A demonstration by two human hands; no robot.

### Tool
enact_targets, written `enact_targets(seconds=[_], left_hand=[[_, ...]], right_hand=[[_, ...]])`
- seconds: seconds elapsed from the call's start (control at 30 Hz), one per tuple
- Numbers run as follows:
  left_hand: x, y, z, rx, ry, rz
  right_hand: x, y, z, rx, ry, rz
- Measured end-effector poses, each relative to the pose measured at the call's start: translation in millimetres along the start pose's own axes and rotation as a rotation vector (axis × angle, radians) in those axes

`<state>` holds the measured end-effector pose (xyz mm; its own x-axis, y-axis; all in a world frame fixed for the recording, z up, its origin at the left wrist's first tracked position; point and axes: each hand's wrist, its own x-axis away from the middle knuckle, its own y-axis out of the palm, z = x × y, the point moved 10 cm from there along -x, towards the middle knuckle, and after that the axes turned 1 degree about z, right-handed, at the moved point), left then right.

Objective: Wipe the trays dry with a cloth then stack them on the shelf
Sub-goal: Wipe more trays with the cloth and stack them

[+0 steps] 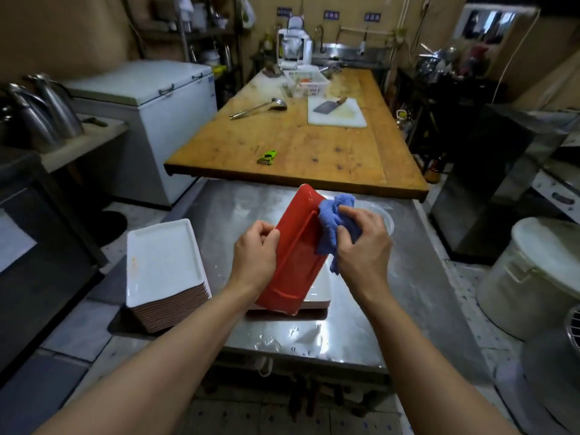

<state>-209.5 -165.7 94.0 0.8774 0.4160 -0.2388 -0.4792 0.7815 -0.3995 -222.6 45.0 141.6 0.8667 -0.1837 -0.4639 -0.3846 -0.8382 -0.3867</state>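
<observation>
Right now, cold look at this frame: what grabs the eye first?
The red tray, held tilted over the steel table at centre: the left hand grips its edge while the right hand presses a blue cloth on it. Left of that, a tall stack of white trays. Behind, a cleaver on the wooden table.

The steel bench (361, 309) carries a tall stack of white trays (163, 265) at its left edge, a shorter tray pile (320, 296) at the middle and a clear plastic lid (384, 216) further back right.
</observation>
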Motion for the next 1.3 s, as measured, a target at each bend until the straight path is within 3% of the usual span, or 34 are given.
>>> enact_targets(seconds=[0.13,0.27,0.5,0.9,1.2,1.3], left_hand=[[3.9,-21.7,8.0,0.162,-0.093,-0.026],[9.8,-42.2,22.1,0.23,-0.1,-0.005],[15.7,-68.2,25.9,0.353,-0.162,0.085],[20.5,-81.0,24.9,0.605,-0.272,0.14],[-0.7,-88.7,24.1,0.728,-0.311,0.324],[-4.1,-84.6,26.1,0.722,-0.302,0.327]], right_hand=[[-7.6,11.4,-59.6,-0.087,-0.17,-0.028],[-4.4,42.2,-97.9,0.064,-0.289,-0.114],[0.6,67.6,-125.9,0.116,-0.451,-0.193],[-25.0,50.2,-76.8,-0.131,-0.093,-0.196],[37.0,61.5,-45.5,-0.154,0.055,-0.316],[45.1,57.5,-25.8,-0.329,0.152,-0.302]])
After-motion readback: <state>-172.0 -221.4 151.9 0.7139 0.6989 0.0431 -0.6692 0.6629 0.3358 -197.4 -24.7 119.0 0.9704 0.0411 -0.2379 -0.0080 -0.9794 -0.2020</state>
